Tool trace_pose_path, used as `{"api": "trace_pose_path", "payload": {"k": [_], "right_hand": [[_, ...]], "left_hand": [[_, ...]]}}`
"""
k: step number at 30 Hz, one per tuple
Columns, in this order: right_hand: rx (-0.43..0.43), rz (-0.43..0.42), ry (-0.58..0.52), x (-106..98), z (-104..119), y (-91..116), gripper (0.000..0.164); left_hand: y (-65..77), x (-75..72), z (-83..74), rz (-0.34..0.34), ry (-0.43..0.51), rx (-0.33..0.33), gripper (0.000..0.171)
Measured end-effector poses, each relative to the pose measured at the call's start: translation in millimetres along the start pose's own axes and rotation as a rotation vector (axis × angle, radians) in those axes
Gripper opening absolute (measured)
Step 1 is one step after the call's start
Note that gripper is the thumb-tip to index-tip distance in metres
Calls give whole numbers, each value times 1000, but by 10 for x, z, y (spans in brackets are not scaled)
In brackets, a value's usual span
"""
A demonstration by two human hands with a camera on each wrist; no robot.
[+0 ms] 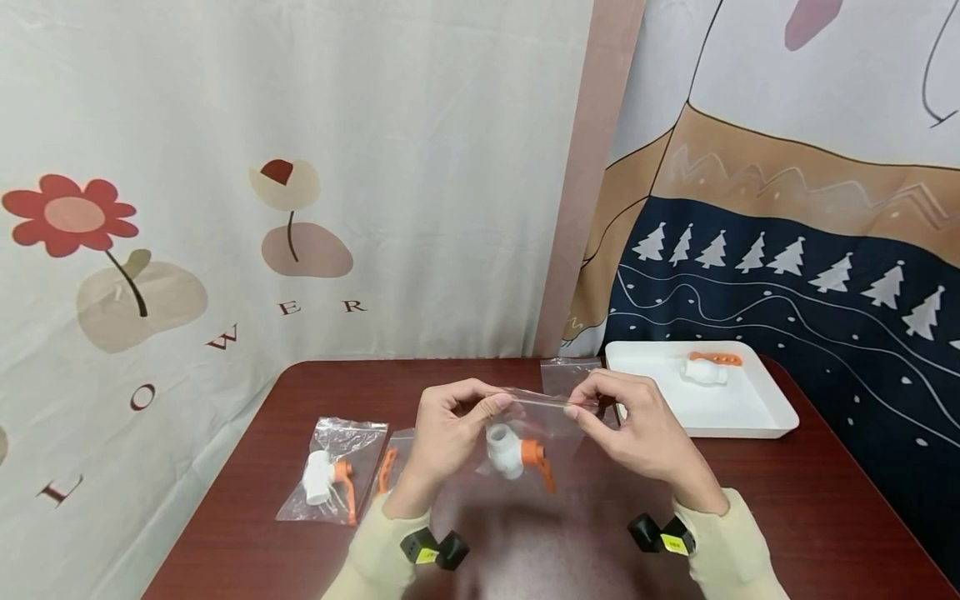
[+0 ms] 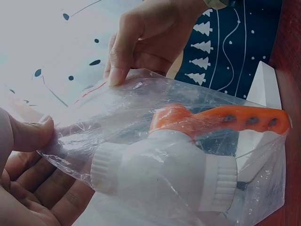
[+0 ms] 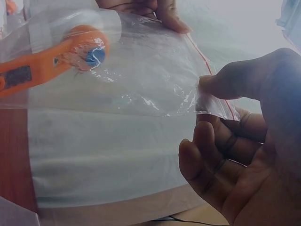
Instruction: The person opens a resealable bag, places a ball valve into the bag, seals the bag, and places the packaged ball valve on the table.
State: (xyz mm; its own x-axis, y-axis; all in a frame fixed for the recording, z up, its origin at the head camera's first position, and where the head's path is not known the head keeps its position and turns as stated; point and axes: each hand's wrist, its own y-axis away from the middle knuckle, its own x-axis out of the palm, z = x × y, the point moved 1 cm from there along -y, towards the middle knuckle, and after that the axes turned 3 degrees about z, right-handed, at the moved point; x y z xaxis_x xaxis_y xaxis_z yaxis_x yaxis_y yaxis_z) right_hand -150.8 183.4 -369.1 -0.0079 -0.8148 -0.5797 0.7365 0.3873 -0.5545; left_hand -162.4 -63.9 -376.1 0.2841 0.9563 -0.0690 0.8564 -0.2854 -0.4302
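Over the dark-red round-cornered table [image 1: 840,517], L hand [image 1: 450,429] & R hand [image 1: 637,421] pinch the flat clear-plastic zip bag [image 1: 551,414] w/ white tubular, orange-levered plastic valve [image 1: 506,452], top prob. best held taut.

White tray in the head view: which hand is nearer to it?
Right. There, the right hand overlaps the near left corner of the white tray; the left hand is farther left, pinching the zip bag.

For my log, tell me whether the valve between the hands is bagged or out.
Bagged: the valve sits inside the clear bag, whose plastic covers its white body and orange handle.
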Motion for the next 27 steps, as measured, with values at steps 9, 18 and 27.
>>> {"api": "trace_pose_path", "payload": {"k": [9,18,27], "right_hand": [[-5,-12,15,-118,-43,29,22],[4,2,30,-142,-24,31,21],[10,73,49,58,-13,-2,13]], "left_hand": [[2,-37,-17,-30,12,-37,12],[18,-8,-29,-49,-36,-85,14],[43,121,74,-88,-183,-61,10]]}}
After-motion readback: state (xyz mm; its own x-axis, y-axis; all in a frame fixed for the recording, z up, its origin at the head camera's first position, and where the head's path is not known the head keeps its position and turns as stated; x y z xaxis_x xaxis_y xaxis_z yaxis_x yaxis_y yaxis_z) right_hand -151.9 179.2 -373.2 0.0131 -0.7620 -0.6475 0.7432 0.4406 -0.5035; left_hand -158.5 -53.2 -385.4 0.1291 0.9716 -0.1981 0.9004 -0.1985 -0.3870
